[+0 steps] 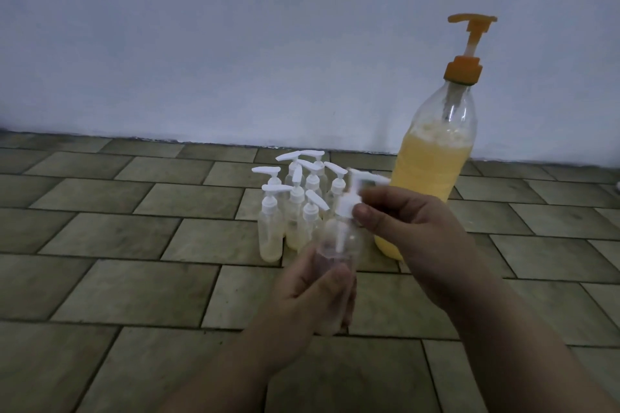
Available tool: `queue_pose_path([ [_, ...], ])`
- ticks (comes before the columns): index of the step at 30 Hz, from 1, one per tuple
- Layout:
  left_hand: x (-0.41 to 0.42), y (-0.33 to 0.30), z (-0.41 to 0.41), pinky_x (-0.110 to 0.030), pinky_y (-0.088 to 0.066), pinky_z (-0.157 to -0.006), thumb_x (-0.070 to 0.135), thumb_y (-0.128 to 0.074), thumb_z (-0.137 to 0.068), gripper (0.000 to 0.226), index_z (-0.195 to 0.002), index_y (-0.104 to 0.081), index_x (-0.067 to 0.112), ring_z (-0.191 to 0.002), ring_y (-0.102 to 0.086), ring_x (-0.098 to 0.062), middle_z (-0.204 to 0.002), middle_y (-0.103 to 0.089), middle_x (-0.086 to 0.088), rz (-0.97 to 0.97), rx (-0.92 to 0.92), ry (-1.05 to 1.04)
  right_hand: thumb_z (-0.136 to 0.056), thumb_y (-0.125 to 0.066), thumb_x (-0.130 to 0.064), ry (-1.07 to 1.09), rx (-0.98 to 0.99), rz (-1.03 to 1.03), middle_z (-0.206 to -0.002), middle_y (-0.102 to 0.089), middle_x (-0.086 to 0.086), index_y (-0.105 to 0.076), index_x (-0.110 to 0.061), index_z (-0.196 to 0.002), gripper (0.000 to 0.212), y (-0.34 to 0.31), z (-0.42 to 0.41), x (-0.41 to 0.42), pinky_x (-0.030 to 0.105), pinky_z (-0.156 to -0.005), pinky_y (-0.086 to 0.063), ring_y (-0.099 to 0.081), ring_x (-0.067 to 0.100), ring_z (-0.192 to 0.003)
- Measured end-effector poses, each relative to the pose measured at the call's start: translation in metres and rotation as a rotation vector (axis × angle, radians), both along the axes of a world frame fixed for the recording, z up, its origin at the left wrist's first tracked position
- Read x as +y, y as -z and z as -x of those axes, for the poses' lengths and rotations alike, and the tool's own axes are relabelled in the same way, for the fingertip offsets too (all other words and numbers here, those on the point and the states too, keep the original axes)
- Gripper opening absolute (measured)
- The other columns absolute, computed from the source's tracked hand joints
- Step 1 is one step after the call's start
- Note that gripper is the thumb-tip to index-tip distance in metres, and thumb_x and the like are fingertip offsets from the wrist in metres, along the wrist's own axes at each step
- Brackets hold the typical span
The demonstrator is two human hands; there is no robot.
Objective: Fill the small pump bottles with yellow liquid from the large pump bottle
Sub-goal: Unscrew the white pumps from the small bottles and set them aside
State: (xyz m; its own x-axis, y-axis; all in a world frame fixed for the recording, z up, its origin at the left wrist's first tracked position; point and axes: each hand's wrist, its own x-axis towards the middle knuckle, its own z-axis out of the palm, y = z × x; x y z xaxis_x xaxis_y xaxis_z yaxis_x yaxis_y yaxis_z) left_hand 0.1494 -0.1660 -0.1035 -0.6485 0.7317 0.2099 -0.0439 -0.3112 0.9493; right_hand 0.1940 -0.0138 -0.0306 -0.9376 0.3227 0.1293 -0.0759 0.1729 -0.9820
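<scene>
Held bottle: a small clear pump bottle (339, 245) is lifted above the floor, upright with a slight tilt, in front of the other bottles; a little pale liquid shows at its base, though blur makes the level hard to judge.
White pump top: the pump top (355, 191) sits at the neck of the held bottle, its dip tube visible inside the clear body; whether it is screwed on or loose I cannot tell.
Left hand: the left hand (308, 298) wraps its fingers and thumb round the lower body of the held bottle.
Right hand: the right hand (412, 228) pinches the collar of the pump top between thumb and fingertips.
Cluster of small bottles: a tight group of small pump bottles (295, 204) with white tops stands on the floor just behind the held one, each with pale yellow liquid in its lower part.
Large pump bottle: the large pump bottle (432, 157) with an orange pump stands on the floor just right of the cluster, partly behind the right hand, more than half full of yellow liquid.
Floor: brown-grey tiled floor (134, 278).
Wall: a plain pale wall (235, 43) rises behind the bottles.
</scene>
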Motion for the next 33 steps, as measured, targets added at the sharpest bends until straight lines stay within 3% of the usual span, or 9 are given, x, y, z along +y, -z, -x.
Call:
queue_pose_path([
  [3,-0.004,0.006,0.005,-0.029,-0.046,-0.058,0.053,-0.067,-0.077,0.035,-0.100,-0.062,0.027,-0.063,-0.054,-0.017,-0.071,-0.057,0.004,0.041,0.016,-0.024,-0.063,-0.070,-0.021,-0.042,-0.034,0.161,-0.095,-0.073,0.009,-0.057,-0.022,-0.122,0.060,0.002,-0.003,0.004,0.030,-0.086,-0.047,-0.068,0.015,-0.094],
  [10,-0.003,0.015,-0.001,-0.040,-0.046,-0.066,0.058,-0.061,-0.076,0.043,-0.103,-0.058,0.025,-0.072,-0.052,-0.021,-0.077,-0.057,-0.001,0.130,0.052,-0.081,-0.036,-0.094,-0.035,-0.018,0.046,0.394,-0.099,-0.071,0.013,-0.055,-0.017,-0.126,0.099,0.018,0.003,0.006,0.032,-0.087,-0.051,-0.067,0.023,-0.098],
  [12,-0.005,0.017,0.003,-0.046,-0.049,-0.076,0.065,-0.055,-0.077,0.040,-0.106,-0.054,0.038,-0.079,-0.055,-0.017,-0.085,-0.057,0.001,0.227,0.175,-0.107,-0.037,-0.093,-0.034,-0.030,0.049,0.382,-0.097,-0.072,0.013,-0.062,-0.013,-0.117,0.088,0.020,-0.001,0.009,0.028,-0.084,-0.053,-0.068,0.022,-0.095],
  [15,-0.002,0.019,0.004,-0.040,-0.052,-0.087,0.066,-0.046,-0.080,0.032,-0.110,-0.039,0.058,-0.096,-0.059,-0.007,-0.102,-0.061,0.015,0.377,0.311,-0.054,-0.058,-0.075,-0.016,-0.058,0.040,0.272,-0.093,-0.073,0.011,-0.067,-0.013,-0.103,0.045,0.016,-0.007,0.001,0.022,-0.073,-0.055,-0.070,0.019,-0.088],
  [17,0.002,0.025,0.004,-0.032,-0.050,-0.082,0.066,-0.049,-0.081,0.035,-0.111,-0.036,0.056,-0.098,-0.058,0.001,-0.107,-0.059,0.024,0.412,0.297,-0.079,-0.063,-0.065,-0.010,0.005,0.089,0.287,-0.093,-0.073,0.009,-0.065,-0.013,-0.103,0.040,0.014,-0.010,0.005,0.018,-0.069,-0.054,-0.070,0.015,-0.088],
  [20,0.002,0.037,0.008,-0.021,-0.043,-0.077,0.044,-0.058,-0.087,0.033,-0.108,-0.037,0.058,-0.094,-0.056,0.008,-0.106,-0.057,0.032,0.438,0.260,-0.181,-0.063,-0.066,-0.012,0.196,0.195,0.370,-0.095,-0.073,0.006,-0.065,-0.014,-0.102,0.039,0.010,-0.019,0.025,0.020,-0.072,-0.055,-0.069,0.012,-0.090],
  [24,-0.010,0.051,0.018,-0.026,-0.053,-0.079,0.036,-0.067,-0.084,0.035,-0.101,-0.044,0.055,-0.093,-0.060,0.007,-0.102,-0.062,0.025,0.504,0.252,-0.367,-0.065,-0.068,-0.009,0.369,0.286,0.437,-0.078,-0.071,-0.005,-0.063,-0.014,-0.083,0.019,0.029,-0.039,0.059,0.016,-0.069,-0.053,-0.068,0.010,-0.079],
  [28,-0.021,0.064,0.030,-0.024,-0.053,-0.077,0.031,-0.072,-0.079,0.036,-0.108,-0.051,0.038,-0.094,-0.061,0.002,-0.105,-0.063,0.015,0.531,0.228,-0.526,-0.071,-0.067,-0.003,0.579,0.128,0.449,-0.092,-0.067,0.009,-0.061,-0.015,-0.087,0.020,0.087,-0.057,0.077,0.016,-0.068,-0.055,-0.068,0.015,-0.078],
  [33,-0.030,0.077,0.038,-0.020,-0.054,-0.075,0.022,-0.077,-0.074,0.040,-0.107,-0.055,0.025,-0.095,-0.062,0.001,-0.107,-0.063,0.007,0.502,0.178,-0.591,-0.071,-0.078,-0.006,0.733,-0.205,0.047,-0.083,-0.068,0.011,-0.067,-0.008,-0.084,0.017,0.138,-0.067,0.075,0.023,-0.054,-0.048,-0.061,0.019,-0.075],
])
